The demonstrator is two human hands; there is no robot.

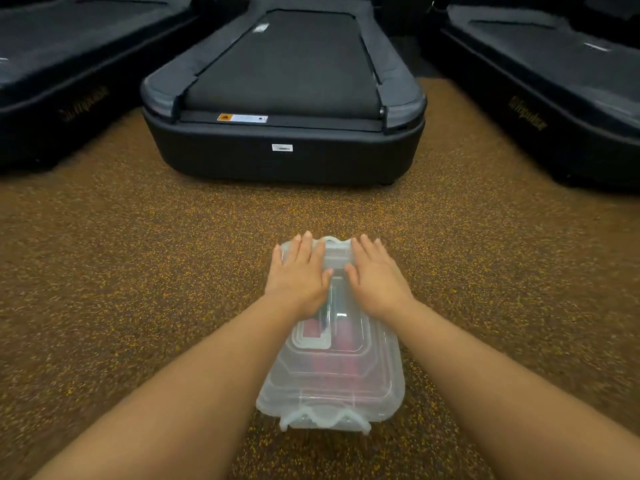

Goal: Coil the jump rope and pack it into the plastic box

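Observation:
A clear plastic box (332, 382) lies on the floor in front of me with its lid on. Red and dark shapes show blurred through the lid; I cannot tell if they are the jump rope (341, 355). My left hand (299, 277) rests flat on the far left part of the lid, fingers spread. On the far right part of the lid lies my right hand (375, 278), also flat with fingers apart. A latch sits at the near end of the box, and another at the far end between my fingertips.
The floor (138, 271) is brown rubber with yellow flecks. A black treadmill (282, 98) stands straight ahead, about an arm's length beyond the box. Two more treadmills flank it, one at the left (52, 81) and one at the right (554, 91).

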